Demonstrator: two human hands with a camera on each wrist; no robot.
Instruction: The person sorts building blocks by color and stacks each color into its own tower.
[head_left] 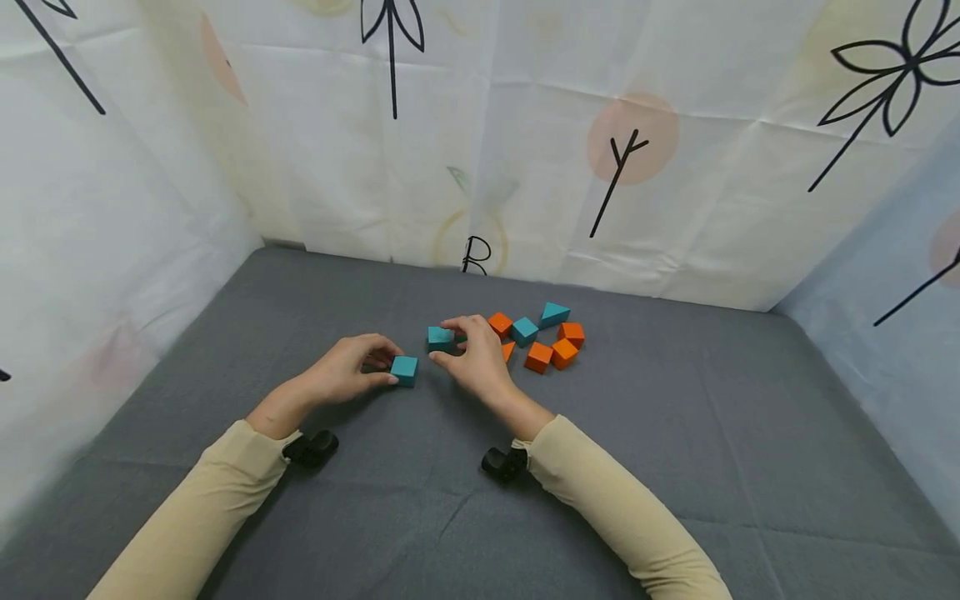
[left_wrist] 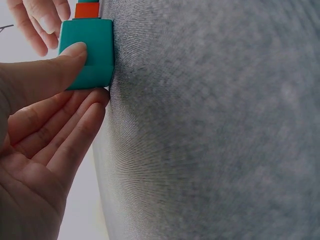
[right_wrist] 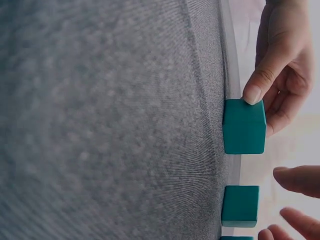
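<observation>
A teal cube [head_left: 404,371] sits on the grey cloth, pinched between the thumb and fingers of my left hand [head_left: 347,369]. In the left wrist view the thumb presses one face of this cube [left_wrist: 95,52], with the fingers behind it. Just beyond and to the right lies a second teal cube [head_left: 440,339]. My right hand [head_left: 480,357] hovers beside that one, thumb and fingers spread. The right wrist view shows a gap between the fingertips [right_wrist: 295,180] and the second cube [right_wrist: 240,204]. Another teal piece [right_wrist: 237,238] is partly cut off below it.
Right of my right hand lies a cluster of blocks: a teal triangle [head_left: 554,314], a teal cube [head_left: 524,331] and several orange blocks [head_left: 538,357], one of them partly behind the hand. A patterned white curtain [head_left: 525,167] borders the grey-covered table [head_left: 675,467] at the back and sides.
</observation>
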